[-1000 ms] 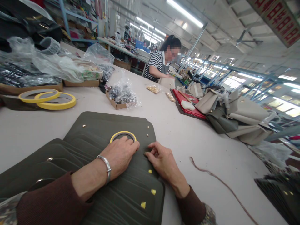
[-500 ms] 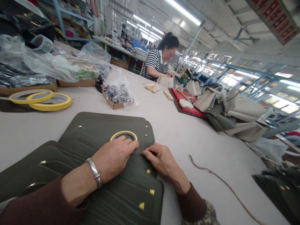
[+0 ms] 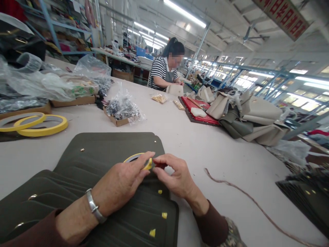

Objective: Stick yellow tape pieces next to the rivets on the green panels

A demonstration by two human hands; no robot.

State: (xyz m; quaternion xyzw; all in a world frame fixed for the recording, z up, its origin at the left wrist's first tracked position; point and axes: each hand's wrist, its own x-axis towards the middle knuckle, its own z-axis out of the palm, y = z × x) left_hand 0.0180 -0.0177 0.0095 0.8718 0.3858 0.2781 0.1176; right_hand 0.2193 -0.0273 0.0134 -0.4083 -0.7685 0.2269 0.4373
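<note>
My left hand (image 3: 119, 187), with a silver bracelet at the wrist, grips a narrow roll of yellow tape (image 3: 131, 158) above a stack of overlapping dark olive leather-like panels (image 3: 102, 145). Right beside the roll, thumb and forefinger of my right hand (image 3: 178, 175) pinch at the tape's edge; the fingertips partly hide the tape end. Small yellow tape bits (image 3: 164, 215) stick along the right side of the lower panels. Gold-coloured studs (image 3: 82, 150) show at the panels' corners.
Two more yellow tape rolls (image 3: 42, 126) lie at left. Behind are a bag of dark metal parts (image 3: 123, 109) in a carton and a packet of gold parts (image 3: 159, 98). A brown cord (image 3: 244, 190) lies at right. Across the table a co-worker (image 3: 164, 70) handles a beige piece.
My left hand has lifted and tilted the tape roll. My right hand has come up from the panel edge to the roll, its fingers pinching there. The view has shifted slightly.
</note>
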